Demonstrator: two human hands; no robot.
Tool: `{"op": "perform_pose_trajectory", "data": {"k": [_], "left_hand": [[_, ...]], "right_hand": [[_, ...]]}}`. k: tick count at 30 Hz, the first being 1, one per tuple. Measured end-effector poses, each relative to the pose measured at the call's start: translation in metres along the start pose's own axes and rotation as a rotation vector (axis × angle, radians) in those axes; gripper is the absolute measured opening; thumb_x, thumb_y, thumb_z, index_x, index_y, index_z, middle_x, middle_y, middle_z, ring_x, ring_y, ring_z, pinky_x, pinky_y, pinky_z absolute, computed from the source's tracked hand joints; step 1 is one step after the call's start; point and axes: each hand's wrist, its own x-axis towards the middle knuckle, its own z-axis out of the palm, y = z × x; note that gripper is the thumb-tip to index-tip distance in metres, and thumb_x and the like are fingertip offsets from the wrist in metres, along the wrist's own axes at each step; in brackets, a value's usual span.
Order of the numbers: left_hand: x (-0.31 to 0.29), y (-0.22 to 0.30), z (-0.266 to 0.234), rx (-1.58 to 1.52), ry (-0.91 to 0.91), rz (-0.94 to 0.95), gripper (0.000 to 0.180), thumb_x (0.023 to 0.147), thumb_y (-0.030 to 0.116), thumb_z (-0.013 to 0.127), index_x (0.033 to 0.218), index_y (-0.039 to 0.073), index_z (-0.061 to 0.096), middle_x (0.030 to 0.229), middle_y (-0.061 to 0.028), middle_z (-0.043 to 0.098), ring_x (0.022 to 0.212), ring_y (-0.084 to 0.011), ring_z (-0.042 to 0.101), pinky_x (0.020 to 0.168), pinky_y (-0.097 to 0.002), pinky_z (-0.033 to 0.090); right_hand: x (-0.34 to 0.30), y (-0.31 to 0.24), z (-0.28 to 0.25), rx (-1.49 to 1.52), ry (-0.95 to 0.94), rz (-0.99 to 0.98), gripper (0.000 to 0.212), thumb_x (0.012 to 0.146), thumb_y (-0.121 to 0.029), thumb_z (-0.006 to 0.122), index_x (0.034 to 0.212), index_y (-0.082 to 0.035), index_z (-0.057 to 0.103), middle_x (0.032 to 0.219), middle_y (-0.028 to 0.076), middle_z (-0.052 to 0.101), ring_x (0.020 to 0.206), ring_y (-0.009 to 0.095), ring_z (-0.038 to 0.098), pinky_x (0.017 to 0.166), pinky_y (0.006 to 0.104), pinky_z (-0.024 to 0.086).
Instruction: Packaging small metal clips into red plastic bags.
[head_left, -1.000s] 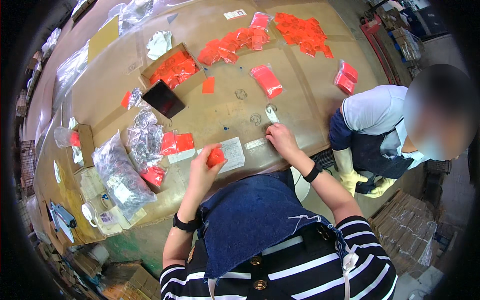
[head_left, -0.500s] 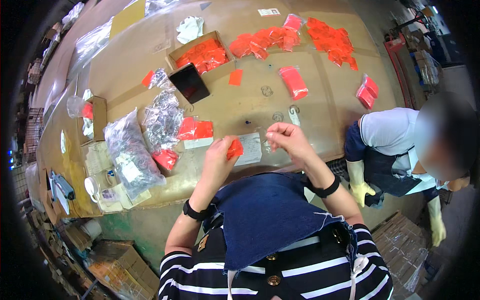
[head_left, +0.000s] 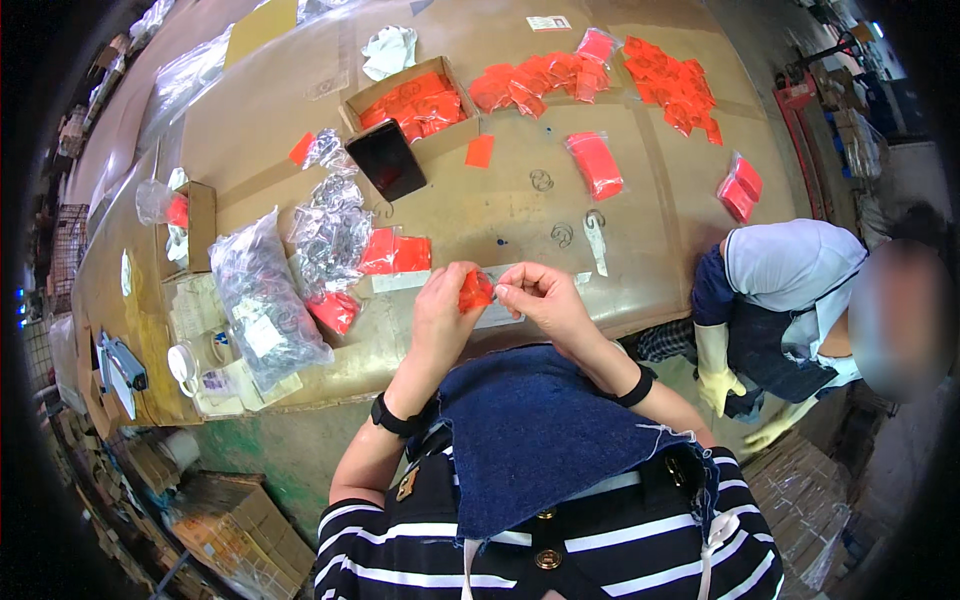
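Our left hand (head_left: 443, 312) clamps one red packet (head_left: 476, 292), right hand (head_left: 552, 305) pinched together at its edge; heaped packets (head_left: 672, 85) seem done, a flat bundle (head_left: 594, 166) untouched.

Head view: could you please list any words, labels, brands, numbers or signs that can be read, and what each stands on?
None can be read.
White card on the table: print too small.
Label on the clear bag: too blurred.
Red packet in the left hand: no legible text.
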Motion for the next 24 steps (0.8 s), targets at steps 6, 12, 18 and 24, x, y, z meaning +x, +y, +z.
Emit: {"op": "perform_pose_trajectory", "data": {"k": [6, 12, 18, 24], "left_hand": [[0.000, -0.001, 0.003, -0.006, 0.022, 0.013, 0.037, 0.067, 0.000, 0.073, 0.100, 0.004, 0.057, 0.088, -0.0140, 0.061, 0.084, -0.0330, 0.061, 0.072, -0.0381, 0.049], [0.002, -0.002, 0.004, 0.037, 0.027, 0.110, 0.034, 0.067, -0.001, 0.073, 0.097, 0.004, 0.057, 0.081, -0.0127, 0.058, 0.076, -0.0300, 0.059, 0.066, -0.0362, 0.048], [0.003, 0.005, 0.004, -0.132, 0.049, -0.107, 0.034, 0.068, 0.002, 0.076, 0.093, 0.005, 0.053, 0.076, -0.0097, 0.054, 0.068, -0.0250, 0.055, 0.060, -0.0341, 0.045], [0.000, 0.002, 0.008, -0.084, 0.092, -0.109, 0.041, 0.067, 0.006, 0.079, 0.098, 0.005, 0.052, 0.085, -0.0112, 0.057, 0.074, -0.0291, 0.058, 0.066, -0.0372, 0.048]], "right_hand": [[0.000, 0.012, 0.000, -0.184, 0.011, -0.144, 0.009, 0.087, -0.014, 0.068, 0.088, -0.006, 0.064, 0.075, -0.005, 0.059, 0.067, 0.002, 0.050, 0.059, 0.0200, 0.040], [-0.004, -0.019, 0.005, -0.588, -0.057, -0.163, 0.013, 0.084, -0.015, 0.072, 0.082, -0.004, 0.064, 0.069, -0.003, 0.057, 0.062, 0.003, 0.049, 0.056, 0.0220, 0.040], [-0.010, -0.036, 0.001, -0.719, 0.041, -0.170, 0.024, 0.076, -0.029, 0.077, 0.084, -0.010, 0.066, 0.065, 0.002, 0.055, 0.058, 0.014, 0.052, 0.054, 0.0276, 0.041], [-0.013, -0.038, 0.018, -0.820, 0.074, -0.327, 0.022, 0.075, -0.024, 0.076, 0.089, -0.009, 0.067, 0.074, 0.004, 0.058, 0.066, 0.018, 0.055, 0.058, 0.0308, 0.045]]}}
